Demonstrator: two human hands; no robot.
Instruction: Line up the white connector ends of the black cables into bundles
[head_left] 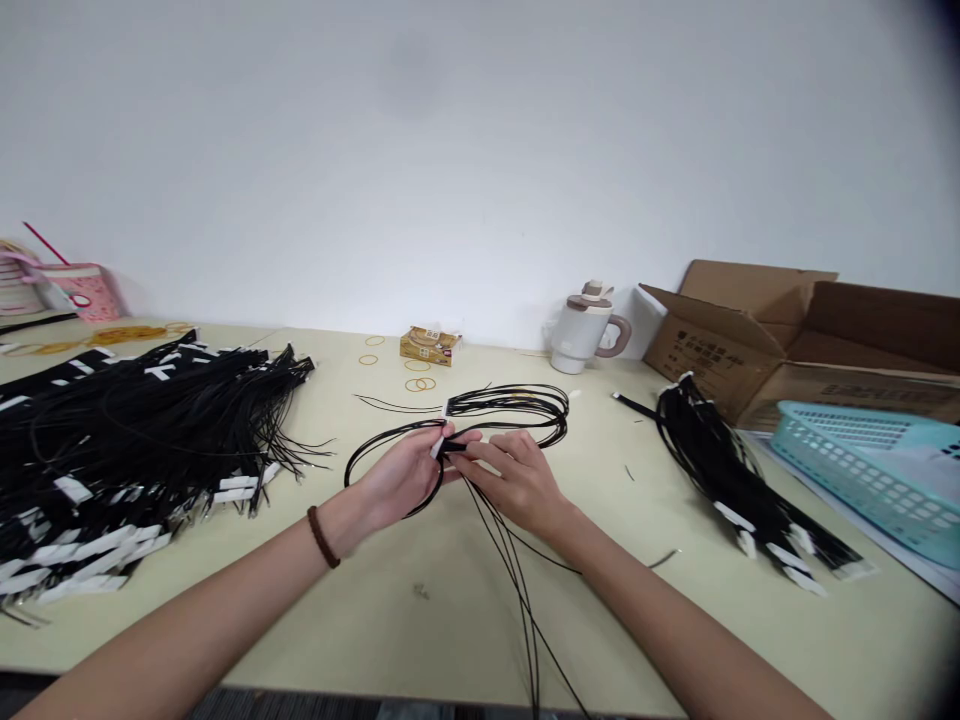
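My left hand (405, 472) and my right hand (517, 478) meet at the middle of the table, both pinched on a small bunch of thin black cables (510, 405). The cables loop away behind my hands and trail down towards the near edge. A white tag shows at the pinch point between my fingers. A brown band sits on my left wrist.
A big heap of black cables with white tags (127, 430) fills the left. A smaller bundle (720, 470) lies right, beside a teal basket (870, 470) and an open cardboard box (780, 330). Rubber bands (418, 383), a small box (430, 345) and a mug (585, 328) stand at the back.
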